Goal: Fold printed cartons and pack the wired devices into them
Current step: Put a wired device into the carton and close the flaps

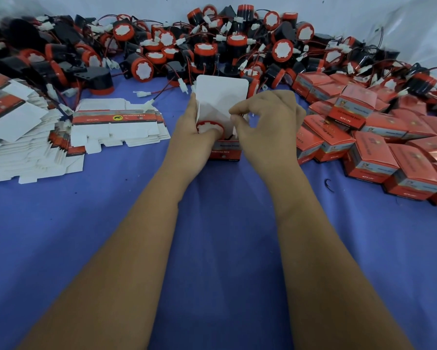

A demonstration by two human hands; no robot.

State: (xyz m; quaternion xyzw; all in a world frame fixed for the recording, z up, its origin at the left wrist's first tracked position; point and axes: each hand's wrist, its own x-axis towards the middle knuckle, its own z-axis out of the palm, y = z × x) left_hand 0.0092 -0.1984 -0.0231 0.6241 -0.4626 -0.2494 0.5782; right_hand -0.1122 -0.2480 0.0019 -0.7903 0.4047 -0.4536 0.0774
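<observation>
The blue surface (pixel 212 248) ran to a pale wall. My left hand (pixel 192 127) gripped the upright carton (pixel 225 150), its device (pixel 210 127) seated inside, lid flap (pixel 221 97) raised. My right hand (pixel 265 122) pinched the wire at the mouth. Judgement: coil the lead fully inside before closing. Loose devices (pixel 207 46) lay behind, flat cartons (pixel 116 122) left, packed boxes (pixel 369 147) right.
</observation>
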